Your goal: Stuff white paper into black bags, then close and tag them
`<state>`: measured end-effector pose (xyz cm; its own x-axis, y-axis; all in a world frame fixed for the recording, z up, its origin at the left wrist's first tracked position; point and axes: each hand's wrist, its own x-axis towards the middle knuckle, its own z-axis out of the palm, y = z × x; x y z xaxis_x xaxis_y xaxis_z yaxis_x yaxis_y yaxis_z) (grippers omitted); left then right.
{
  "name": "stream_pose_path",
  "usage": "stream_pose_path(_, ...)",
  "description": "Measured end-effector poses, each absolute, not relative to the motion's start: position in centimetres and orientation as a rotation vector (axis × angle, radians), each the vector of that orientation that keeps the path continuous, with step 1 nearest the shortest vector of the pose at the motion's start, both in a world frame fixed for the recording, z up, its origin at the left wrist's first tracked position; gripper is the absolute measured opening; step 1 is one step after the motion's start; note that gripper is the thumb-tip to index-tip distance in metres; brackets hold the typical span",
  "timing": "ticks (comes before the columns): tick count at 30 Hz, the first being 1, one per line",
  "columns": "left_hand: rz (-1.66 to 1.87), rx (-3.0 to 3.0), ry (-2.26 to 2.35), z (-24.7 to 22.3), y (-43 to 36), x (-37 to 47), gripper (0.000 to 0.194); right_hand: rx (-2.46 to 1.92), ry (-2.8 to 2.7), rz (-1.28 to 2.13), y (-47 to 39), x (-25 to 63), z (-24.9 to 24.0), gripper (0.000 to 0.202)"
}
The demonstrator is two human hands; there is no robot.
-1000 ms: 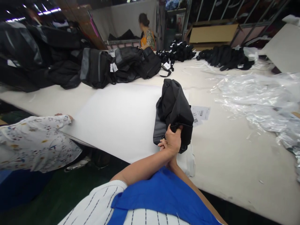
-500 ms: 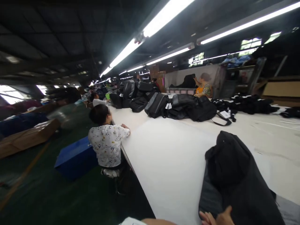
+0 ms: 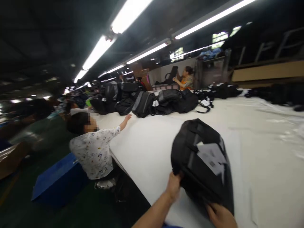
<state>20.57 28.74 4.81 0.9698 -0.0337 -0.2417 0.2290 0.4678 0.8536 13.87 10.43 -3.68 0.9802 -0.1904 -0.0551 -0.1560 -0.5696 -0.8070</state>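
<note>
A black backpack (image 3: pixel 201 190) is held tilted over the near part of the white table (image 3: pixel 152 139), with grey-white paper tags (image 3: pixel 212 157) on its face. My left hand (image 3: pixel 174 185) grips the backpack's lower left edge, its fingertips hidden behind the fabric. At the bottom edge, my right hand (image 3: pixel 220 215) is closed on the near end of the bag, its fingers partly tucked under it.
A seated person in a patterned shirt (image 3: pixel 95 152) reaches over the table's left edge, beside a blue box (image 3: pixel 59 180). Black bags (image 3: pixel 142 104) are piled across the table's far part. Another person (image 3: pixel 186 79) handles a dark bag beyond.
The backpack has been turned and raised, so its tagged face now shows. Both my hands are farther into view. The seated person's arm has stretched forward, and the view has shifted right.
</note>
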Motion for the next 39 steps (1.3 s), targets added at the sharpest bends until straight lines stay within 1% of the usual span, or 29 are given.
stream_pose_path(2,-0.174,1.035,0.363,4.0,31.1,21.6,0.052,-2.255,0.276,-0.032,10.4,13.5,-3.1,0.041)
stream_pose_path(5,-0.145,0.968,0.653,2.4,34.3,23.4,0.016,-2.339,0.36,-0.244,9.3,15.5,-2.1,0.046)
stream_pose_path(6,-0.159,0.956,0.712,1.8,35.2,23.6,0.009,-2.402,0.415,-0.311,8.5,16.5,-1.8,0.047)
stream_pose_path(8,-0.249,0.918,0.766,0.9,36.6,23.3,0.01,-2.531,0.542,-0.412,6.8,18.3,-1.5,0.051)
stream_pose_path(10,-0.353,0.845,0.781,0.3,37.4,22.2,0.013,-2.592,0.656,-0.435,5.0,20.1,-1.5,0.063)
stream_pose_path(12,-0.397,0.747,0.781,0.0,37.7,21.3,0.015,-2.557,0.756,-0.339,3.3,22.0,-1.9,0.075)
stream_pose_path(14,-0.385,0.683,0.76,0.0,37.7,21.0,0.026,-2.48,0.814,-0.12,2.0,23.8,-2.5,0.084)
stream_pose_path(15,-0.374,0.672,0.755,0.1,37.7,21.1,0.033,-2.456,0.822,-0.006,1.5,24.5,-2.9,0.083)
stream_pose_path(16,-0.37,0.677,0.758,0.2,37.7,21.4,0.041,-2.447,0.821,0.086,1.1,25.0,-3.2,0.076)
stream_pose_path(19,-0.417,0.747,0.825,0.8,37.4,22.9,0.054,-2.463,0.83,0.167,0.2,25.2,-4.1,0.039)
stream_pose_path(20,-0.436,0.768,0.841,0.9,37.1,23.4,0.056,-2.459,0.846,0.143,-0.1,24.8,-4.3,0.033)
stream_pose_path(24,-0.445,0.836,0.848,1.3,35.2,25.4,0.052,-2.413,0.926,0.018,-2.1,20.1,-4.6,0.032)
stream_pose_path(27,-0.49,0.911,0.805,1.4,32.0,27.2,0.046,-2.305,1.071,-0.198,-4.2,14.4,-4.8,0.038)
stream_pose_path(30,-0.572,1.037,0.692,1.8,26.5,29.3,0.047,-2.113,1.297,-0.411,-6.0,8.2,-5.1,0.042)
stream_pose_path(36,-0.841,1.287,0.34,3.0,10.0,31.6,0.06,-1.787,1.861,-0.489,-7.2,-2.1,-5.7,0.041)
stream_pose_path(39,-0.958,1.389,0.22,3.0,2.2,30.2,0.073,-1.693,2.032,-0.529,-6.7,-5.1,-6.4,0.039)
